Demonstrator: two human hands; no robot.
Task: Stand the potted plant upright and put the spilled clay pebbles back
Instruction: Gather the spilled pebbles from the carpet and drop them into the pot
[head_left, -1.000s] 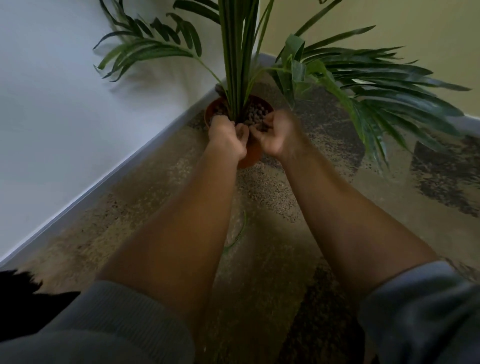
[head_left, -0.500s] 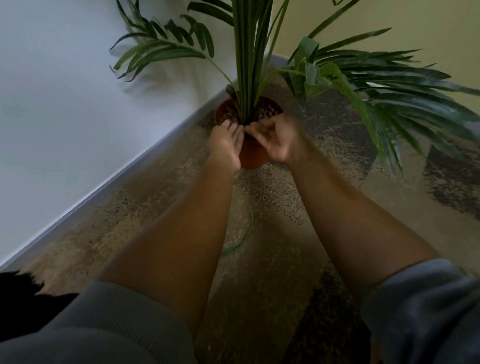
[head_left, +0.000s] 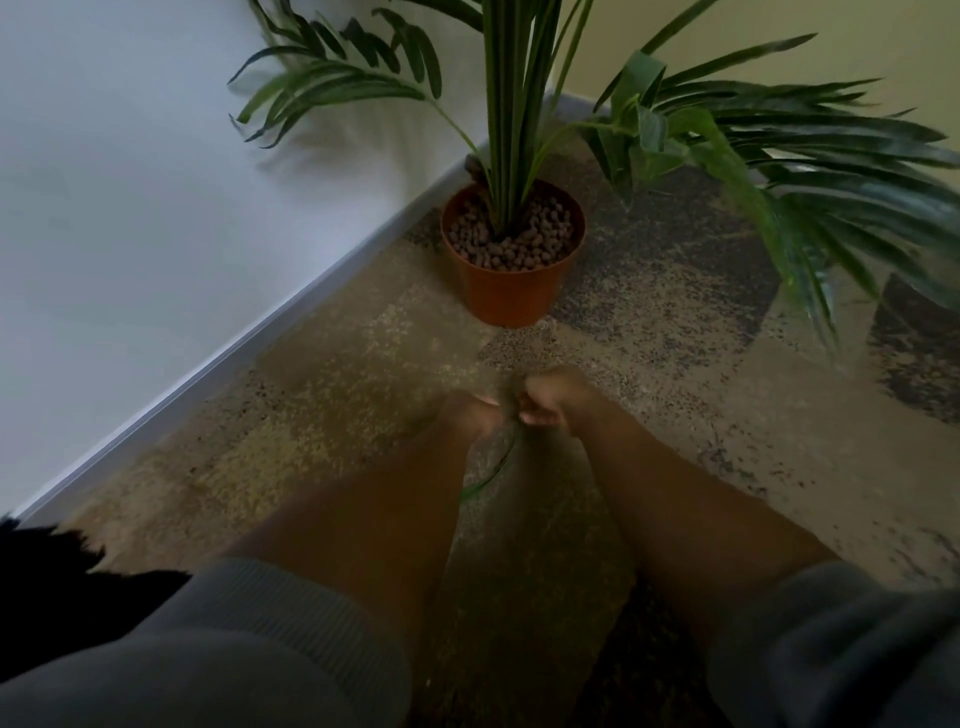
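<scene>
The potted plant stands upright in its orange-brown pot (head_left: 511, 291) on the floor, close to the corner of the walls. Brown clay pebbles (head_left: 519, 239) fill the pot around the green stems (head_left: 511, 130). My left hand (head_left: 465, 415) and my right hand (head_left: 545, 400) are side by side, low over the floor, a good way in front of the pot and not touching it. Both are blurred, with fingers curled in, and I see nothing held in them.
A loose thin green leaf (head_left: 491, 470) lies on the mottled floor (head_left: 675, 374) between my forearms. Long fronds (head_left: 810, 171) hang out to the right of the pot. A white wall and skirting board (head_left: 260, 338) run along the left.
Both hands have drawn back from the pot's rim toward me and now hover low over the floor. The pot and its pebbles are fully uncovered.
</scene>
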